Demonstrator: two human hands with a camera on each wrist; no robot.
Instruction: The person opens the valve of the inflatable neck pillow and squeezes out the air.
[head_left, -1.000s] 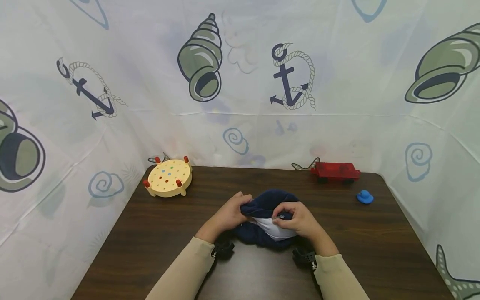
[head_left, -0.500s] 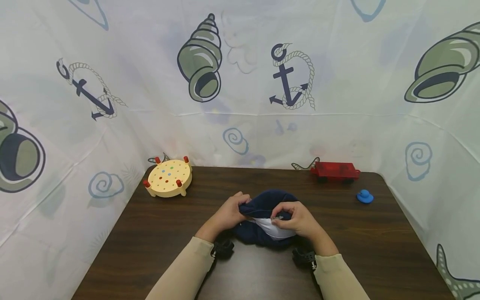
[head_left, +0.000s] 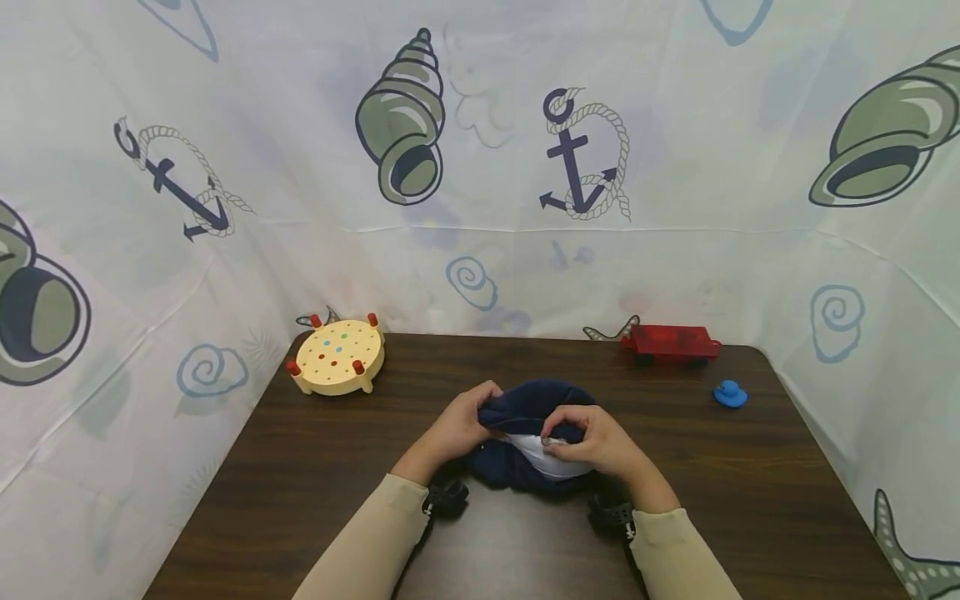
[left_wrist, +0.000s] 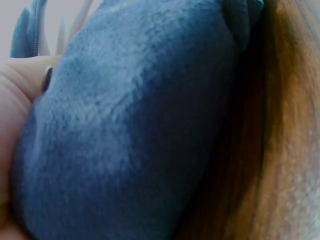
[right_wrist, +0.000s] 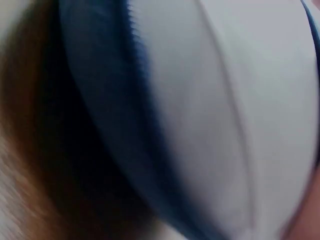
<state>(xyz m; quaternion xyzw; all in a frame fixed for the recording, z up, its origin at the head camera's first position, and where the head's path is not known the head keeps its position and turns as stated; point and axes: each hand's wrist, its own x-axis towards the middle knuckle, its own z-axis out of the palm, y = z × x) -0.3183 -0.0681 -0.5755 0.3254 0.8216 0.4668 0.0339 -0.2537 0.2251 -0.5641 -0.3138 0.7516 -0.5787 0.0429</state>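
Note:
A navy plush cushion (head_left: 510,467) lies in front of me on the table, its zip open over a white lining (head_left: 534,454). My left hand (head_left: 461,427) grips the cushion's left end; in the left wrist view the thumb (left_wrist: 30,75) presses the plush. Over the opening, my right hand (head_left: 600,437) pinches a small silvery piece (head_left: 547,441) between thumb and forefinger. I cannot tell whether this piece is the zip's pull. Blue zip teeth (right_wrist: 134,25) edge the white cloth in the right wrist view.
A round yellow toy stool (head_left: 339,357) with red pegs stands at the table's back left. A red toy wagon (head_left: 671,343) is at the back right, a blue rubber duck (head_left: 729,394) in front of it. A printed curtain (head_left: 480,167) surrounds the brown table (head_left: 300,517).
The silvery piece in my right fingers has shifted slightly left and turned to show a rounder face. My left hand keeps its hold and the cushion stays almost still.

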